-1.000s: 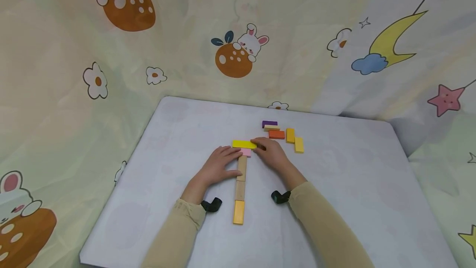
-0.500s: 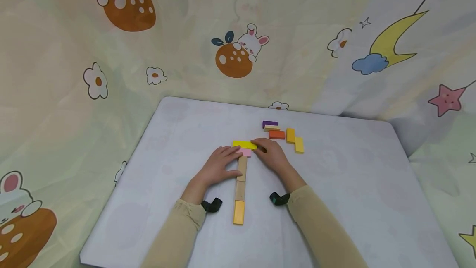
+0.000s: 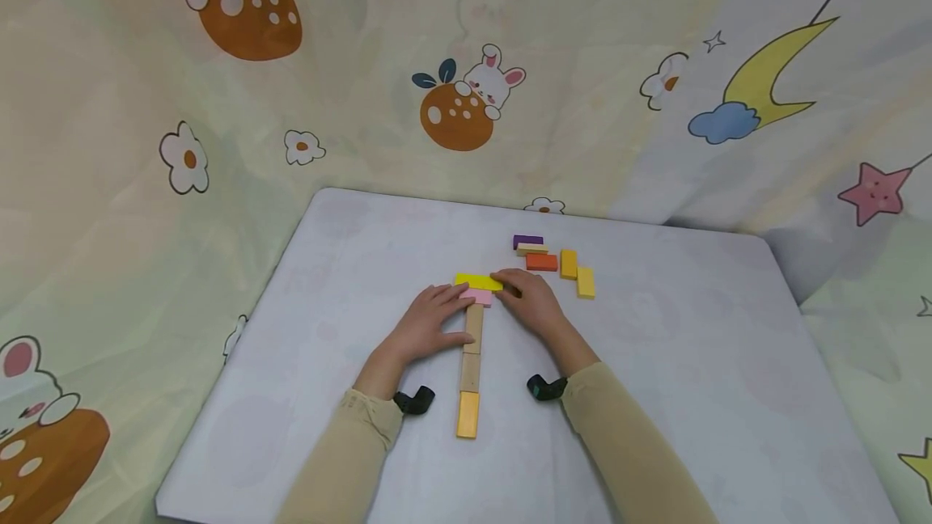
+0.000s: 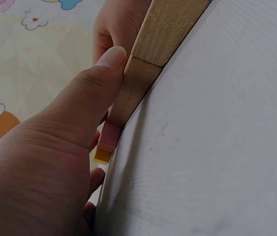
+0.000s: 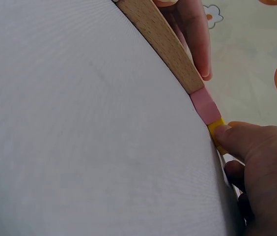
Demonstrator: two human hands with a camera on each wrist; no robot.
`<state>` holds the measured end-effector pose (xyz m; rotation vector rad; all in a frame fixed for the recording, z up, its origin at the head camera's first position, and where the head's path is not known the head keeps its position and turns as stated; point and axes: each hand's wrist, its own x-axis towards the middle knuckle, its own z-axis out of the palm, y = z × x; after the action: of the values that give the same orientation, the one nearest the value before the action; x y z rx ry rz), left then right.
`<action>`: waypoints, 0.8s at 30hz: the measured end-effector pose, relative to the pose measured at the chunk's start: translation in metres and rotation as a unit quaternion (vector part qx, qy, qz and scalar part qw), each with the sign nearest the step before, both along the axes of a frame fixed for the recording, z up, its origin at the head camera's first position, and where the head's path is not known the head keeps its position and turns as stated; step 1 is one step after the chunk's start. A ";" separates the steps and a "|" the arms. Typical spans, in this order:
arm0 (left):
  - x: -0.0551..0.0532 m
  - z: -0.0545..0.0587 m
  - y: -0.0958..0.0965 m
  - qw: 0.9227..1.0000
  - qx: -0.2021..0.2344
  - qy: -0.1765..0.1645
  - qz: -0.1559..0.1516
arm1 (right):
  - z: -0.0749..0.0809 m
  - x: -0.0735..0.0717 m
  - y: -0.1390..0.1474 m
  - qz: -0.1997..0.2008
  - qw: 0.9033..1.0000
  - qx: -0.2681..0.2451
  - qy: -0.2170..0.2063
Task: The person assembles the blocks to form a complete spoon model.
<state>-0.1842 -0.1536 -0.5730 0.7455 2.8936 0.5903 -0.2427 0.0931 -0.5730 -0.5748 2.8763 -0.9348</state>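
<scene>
A yellow block (image 3: 475, 281) lies crosswise at the far end of a line of blocks in the head view. My right hand (image 3: 533, 300) pinches its right end; the right wrist view shows the thumb (image 5: 232, 139) against that end. Just nearer lies a pink block (image 3: 479, 297), then a long wooden block (image 3: 474, 322), a shorter wooden block (image 3: 470, 373) and an orange-yellow block (image 3: 468, 415). My left hand (image 3: 429, 324) lies along the left side with fingers extended, fingertips at the pink block and thumb at the long wooden block.
Past my right hand lie a purple block (image 3: 527, 242), a pale wooden block (image 3: 532, 250), a red-orange block (image 3: 542, 263) and two yellow-orange blocks (image 3: 569, 264). The white table (image 3: 699, 395) ends at a printed cloth backdrop (image 3: 379, 87).
Both hands and the blocks hold their places. Only the right forearm has shifted very slightly to the left.
</scene>
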 end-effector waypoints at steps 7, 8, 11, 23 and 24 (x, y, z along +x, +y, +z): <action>0.000 0.000 -0.001 1.000 0.001 -0.008 0.003 | 0.001 0.000 -0.001 -0.006 1.000 -0.010 -0.003; -0.001 0.000 -0.001 1.000 0.003 -0.006 0.002 | 0.002 0.000 -0.001 -0.012 1.000 -0.017 -0.004; -0.001 -0.001 -0.001 1.000 0.003 -0.003 0.002 | 0.003 0.001 -0.001 -0.030 0.999 -0.036 -0.006; -0.001 -0.002 -0.001 1.000 0.001 -0.007 0.007 | 0.010 0.000 0.022 -0.101 0.994 -0.049 -0.005; -0.001 -0.003 0.000 1.000 0.003 -0.006 0.007 | 0.010 0.000 0.025 -0.106 0.993 -0.045 -0.007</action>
<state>-0.1850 -0.1541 -0.5755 0.7213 2.8898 0.6023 -0.2429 0.1177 -0.5627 -0.2713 2.9376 -1.0967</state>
